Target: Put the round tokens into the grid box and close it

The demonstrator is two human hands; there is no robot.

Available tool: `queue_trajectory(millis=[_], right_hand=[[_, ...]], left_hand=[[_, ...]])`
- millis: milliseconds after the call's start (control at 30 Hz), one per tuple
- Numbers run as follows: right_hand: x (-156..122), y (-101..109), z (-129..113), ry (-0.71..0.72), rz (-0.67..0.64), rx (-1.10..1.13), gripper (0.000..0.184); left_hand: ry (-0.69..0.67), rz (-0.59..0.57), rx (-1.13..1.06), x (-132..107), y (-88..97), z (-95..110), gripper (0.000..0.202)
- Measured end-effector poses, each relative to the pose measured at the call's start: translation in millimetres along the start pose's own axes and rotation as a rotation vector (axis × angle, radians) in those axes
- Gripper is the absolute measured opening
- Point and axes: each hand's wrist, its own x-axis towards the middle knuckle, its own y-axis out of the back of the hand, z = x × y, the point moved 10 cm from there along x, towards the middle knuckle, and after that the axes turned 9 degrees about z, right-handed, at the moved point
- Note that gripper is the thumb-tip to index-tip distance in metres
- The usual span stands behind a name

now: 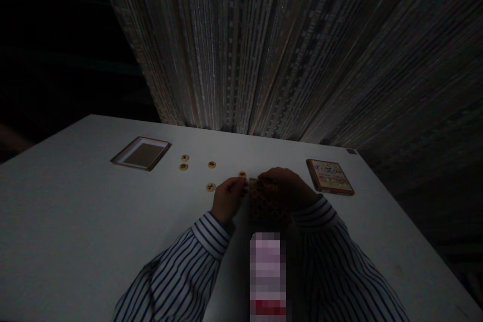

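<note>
Beneath the fingers of the right hand point(285, 187), a shaded tray point(253, 217) holds round pieces point(254, 194). Left-hand point(229, 196) fingertips bunch by its left edge; whether either hand pinches anything, I cannot tell. Beyond and left of the left fingers lie 5 loose discs point(212, 164), then 1 open box point(145, 154); right of the right fingers, 1 printed box point(330, 176).

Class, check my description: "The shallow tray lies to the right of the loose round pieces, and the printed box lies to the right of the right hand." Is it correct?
Not quite: the head view shows the shallow tray to the left of the loose round pieces. The printed box does lie to the right of the right hand.
</note>
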Motion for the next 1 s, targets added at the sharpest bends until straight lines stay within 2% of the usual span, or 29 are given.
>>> queue_trajectory(millis=[133, 300, 433, 667, 1000], right_hand=[[-1.1, -1.3, 6.9, -0.039, -0.034, -0.041, 0.023], [-4.1, -9.0, 10.1, -0.010, -0.118, -0.055, 0.027], [-6.1, -14.7, 13.7, -0.042, -0.186, -0.101, 0.027], [-7.6, -21.9, 14.2, -0.057, -0.263, -0.134, 0.026], [-8.7, -29.2, 16.3, -0.077, -0.307, -0.187, 0.023]], left_hand=[[-0.080, 0.014, 0.095, 2.2, 2.4, 1.8, 0.022], [-0.208, 0.028, 0.222, 3.9, 4.3, 1.3, 0.019], [-0.259, 0.015, 0.283, 3.5, 2.9, 2.6, 0.020], [-0.253, 0.024, 0.251, 2.2, 3.8, 6.7, 0.016], [-0.251, 0.008, 0.298, 1.1, 1.7, 4.5, 0.016]])
